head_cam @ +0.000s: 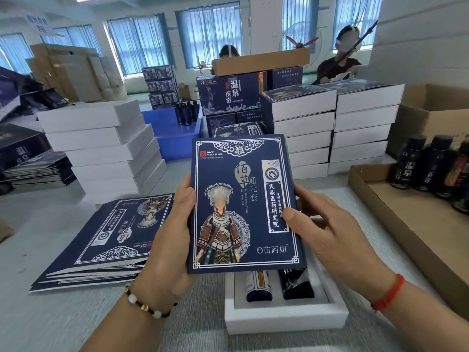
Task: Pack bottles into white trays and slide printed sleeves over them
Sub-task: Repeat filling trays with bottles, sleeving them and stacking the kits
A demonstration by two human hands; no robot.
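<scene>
The printed sleeve (243,203), navy with silver borders and a costumed figure, is held face-up above the worktop (63,318), its long axis running away from the person and its near open end low, over the far part of the white tray (286,318). The tray lies on the worktop with its long axis along the same line; two dark bottles (275,285) lie side by side in its recess, bases toward the person, their far ends hidden under the sleeve.

The left hand (172,240) grips the sleeve's left long edge, thumb on the printed face and fingers underneath. The right hand (327,229) holds the right long edge, thumb pressed on the face, fingers curled along the side.

Just left of the tray lies a fanned pile of flat sleeves (106,240). To the right runs a shallow cardboard tray (411,219) holding upright dark bottles. Beyond the sleeve stand stacks of white boxes (106,148), a blue bin (175,133) and finished printed cartons (229,97). The strip of worktop nearest the person, before the tray's near rim, is bare.
</scene>
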